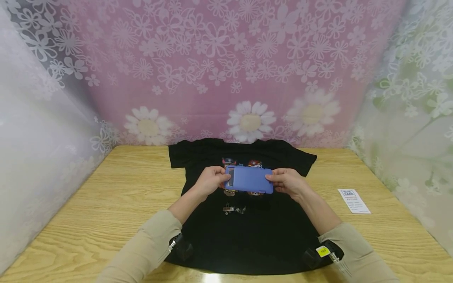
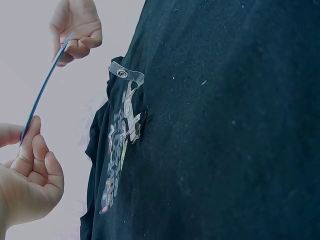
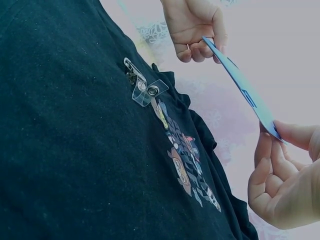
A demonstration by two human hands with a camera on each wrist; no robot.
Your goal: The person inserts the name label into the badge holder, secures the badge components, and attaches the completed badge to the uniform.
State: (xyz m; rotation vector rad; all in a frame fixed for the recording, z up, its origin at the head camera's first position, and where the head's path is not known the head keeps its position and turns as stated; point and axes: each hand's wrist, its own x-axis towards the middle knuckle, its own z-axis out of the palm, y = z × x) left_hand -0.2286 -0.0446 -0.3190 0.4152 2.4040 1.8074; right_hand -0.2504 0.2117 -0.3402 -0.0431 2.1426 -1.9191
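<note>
A flat blue card holder (image 1: 250, 179) is held level between both hands above a black T-shirt (image 1: 255, 236). My left hand (image 1: 211, 181) pinches its left end, by a cut-out, between thumb and fingers. At the other end my right hand (image 1: 288, 182) grips it the same way, thumb on top. Both wrist views show the card holder edge-on, thin and raised off the shirt. Nearer to me on the shirt lies a metal badge clip (image 1: 233, 209) with a safety pin and a clear snap strap (image 3: 150, 92).
The T-shirt is spread on a wood-grain table (image 1: 106, 196), its cartoon print (image 3: 187, 160) partly behind the holder in the head view. A white printed card (image 1: 354, 201) lies to the right. Flowered curtains (image 1: 226, 70) hang behind and at both sides.
</note>
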